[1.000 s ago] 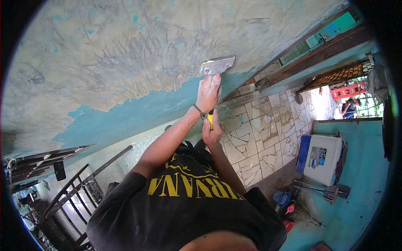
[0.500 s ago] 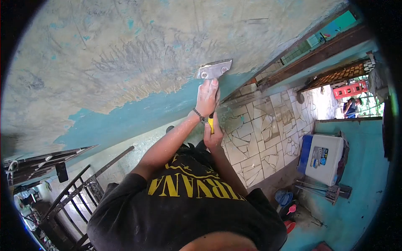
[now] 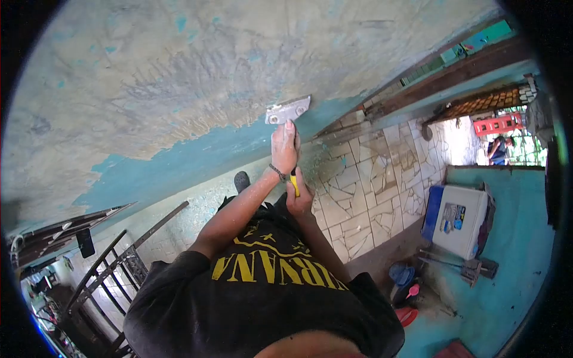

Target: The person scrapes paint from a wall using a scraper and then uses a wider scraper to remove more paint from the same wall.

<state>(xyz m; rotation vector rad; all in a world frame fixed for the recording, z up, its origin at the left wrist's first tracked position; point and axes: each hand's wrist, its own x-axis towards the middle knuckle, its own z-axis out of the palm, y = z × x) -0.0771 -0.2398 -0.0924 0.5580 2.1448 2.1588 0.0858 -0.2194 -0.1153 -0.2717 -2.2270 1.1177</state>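
A wide-bladed scraper (image 3: 289, 111) with a yellow-and-black handle lies against the wall (image 3: 197, 77), near the border between blue paint and bare grey-beige surface. My left hand (image 3: 285, 148), dusty and with a dark bracelet at its wrist, is closed round the upper handle just below the blade. Lower down, my right hand (image 3: 301, 198) grips the yellow end of the same handle. Most of the handle is hidden by my fingers. A strip of blue paint (image 3: 209, 152) runs along the wall below the scraped surface.
Broken-tile flooring (image 3: 364, 185) stretches to the right. A white and blue cooler (image 3: 456, 222) stands by the right wall, with long-handled tools (image 3: 471, 269) beside it. A black metal railing (image 3: 110, 268) is at the lower left. Outside the doorway is another person (image 3: 499, 150).
Both hands and the scraper have moved left and back towards my body, with the blade going down to the paint border. My grip stays the same.
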